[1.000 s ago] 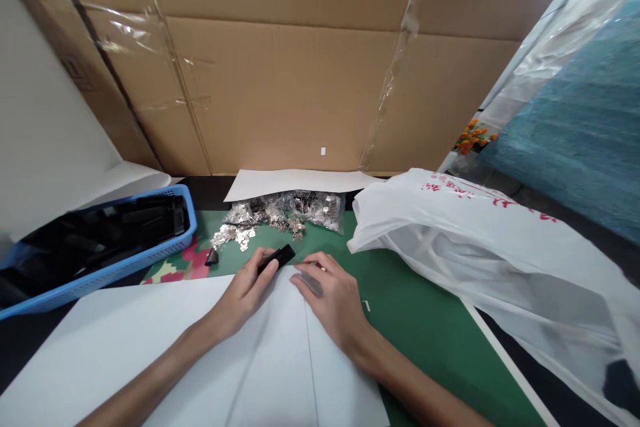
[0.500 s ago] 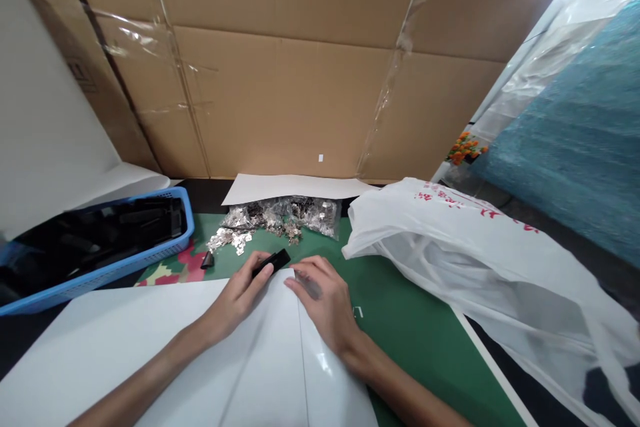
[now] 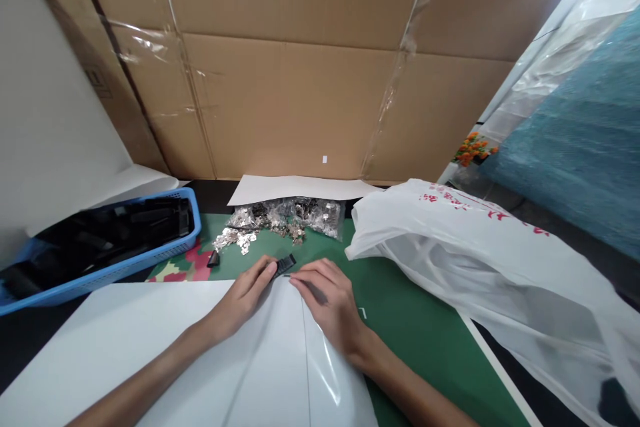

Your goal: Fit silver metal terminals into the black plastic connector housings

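Observation:
In my left hand (image 3: 255, 287) is a small black plastic piece (image 3: 285, 265), gripped between thumb and fingers, with a ribbed face showing at its free end. My right hand (image 3: 327, 297) is closed in a pinch just right of it, fingertips over the far edge of a white sheet (image 3: 200, 327). A tiny dark thing shows at those fingertips, too small to name. Both forearms rest over the sheet, which has fold lines. Beyond the hands lie many small shiny metal pieces (image 3: 240, 237), some in clear plastic bags (image 3: 327, 217).
On the left stands a blue basket (image 3: 196, 213) full of black plastic pieces. A small black cone-shaped piece (image 3: 213, 259) lies near it on the green mat (image 3: 415, 347). A white plastic bag (image 3: 400, 210) with red print spreads over the right side. Cardboard (image 3: 290, 107) walls the back.
My left hand has turned the black plastic piece, so its ribbed face now shows. My right fingertips stay pinched near the sheet's edge. The whole view has shifted slightly.

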